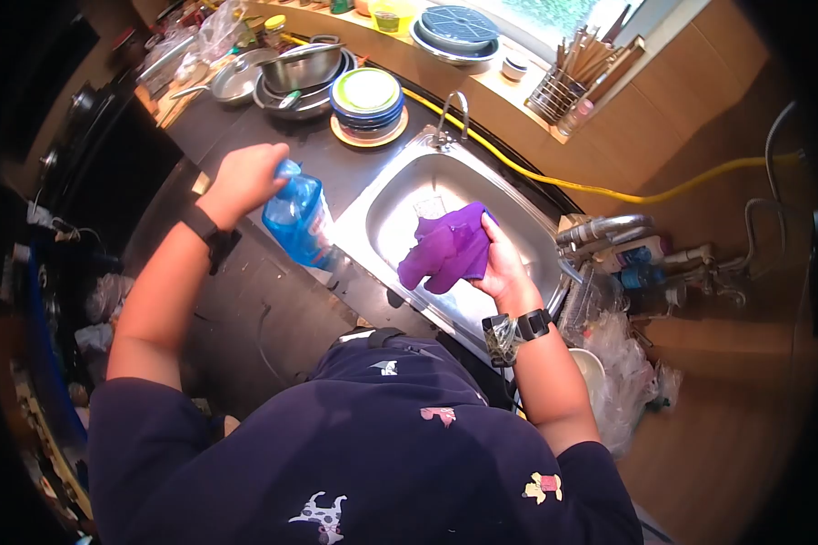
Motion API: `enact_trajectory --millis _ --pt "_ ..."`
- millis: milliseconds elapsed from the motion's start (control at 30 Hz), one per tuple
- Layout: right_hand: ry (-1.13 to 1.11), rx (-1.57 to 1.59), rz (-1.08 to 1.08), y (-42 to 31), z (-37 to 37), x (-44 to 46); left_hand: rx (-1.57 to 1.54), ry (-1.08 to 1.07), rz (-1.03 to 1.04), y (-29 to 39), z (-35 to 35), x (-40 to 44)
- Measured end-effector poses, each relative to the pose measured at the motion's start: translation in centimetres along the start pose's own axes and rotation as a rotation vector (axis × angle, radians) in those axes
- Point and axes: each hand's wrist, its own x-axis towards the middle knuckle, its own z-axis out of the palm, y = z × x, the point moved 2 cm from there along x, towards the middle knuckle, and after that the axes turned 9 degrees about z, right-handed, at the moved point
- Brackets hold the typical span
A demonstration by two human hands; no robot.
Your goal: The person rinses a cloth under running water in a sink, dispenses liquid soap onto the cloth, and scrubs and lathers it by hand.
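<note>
My left hand (245, 180) is closed around the upper part of a blue see-through bottle (293, 221) with a pale label. The bottle is held tilted beside the sink's left edge. A crumpled purple cloth (448, 248) rests in my right hand (503, 265), whose fingers are partly hidden behind it. Cloth and hand are over the steel sink (395, 202), and part of the cloth hangs loose. Something small and pale lies in the basin, too unclear to name.
A faucet (454, 118) rises at the sink's back edge, with a yellow hose (527, 170) running behind it. Stacked plates (367, 98) and metal pans (304, 73) stand on the dark counter. Plastic bags (613, 381) lie right of the sink. The sill holds a utensil rack (559, 91).
</note>
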Motion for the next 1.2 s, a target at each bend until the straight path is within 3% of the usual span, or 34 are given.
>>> enact_trajectory --millis 333,500,667,767,800,900,967,1100,1167,1200 --pt "0.058 0.067 -0.16 -0.7 -0.7 -4.7 0.131 -0.127 0.194 -3.1 4.6 8.3" --pt "0.074 0.116 -0.249 -1.2 -1.2 -5.9 0.19 0.017 0.271 -4.1 6.4 11.3" --pt "0.043 0.12 -0.297 -1.6 -1.2 -6.6 0.113 -0.086 0.084 -3.2 6.6 13.3" --pt "-0.006 0.11 -0.292 -1.9 0.4 -7.7 0.132 0.035 0.175 -2.6 6.4 12.5" --pt "-0.029 0.099 -0.298 -2.0 1.1 -8.0 0.265 0.079 0.181 -0.7 4.8 11.7" --pt "-0.034 0.081 -0.329 -2.1 3.0 -8.7 0.052 0.315 0.328 5.0 1.8 10.2" --pt "-0.061 0.076 -0.319 -2.0 4.3 -9.0 -0.443 0.192 0.426 9.9 1.1 9.2" --pt "-0.057 -0.006 -0.332 -1.4 4.9 -8.4 -0.857 0.277 0.385 17.7 2.4 8.5" --pt "-0.051 -0.038 -0.323 -0.7 5.7 -8.7 -0.973 0.143 0.255 20.5 0.4 8.5" --pt "-0.052 -0.053 -0.324 -0.4 6.6 -9.0 -1.108 0.203 0.262 21.4 0.8 8.7"
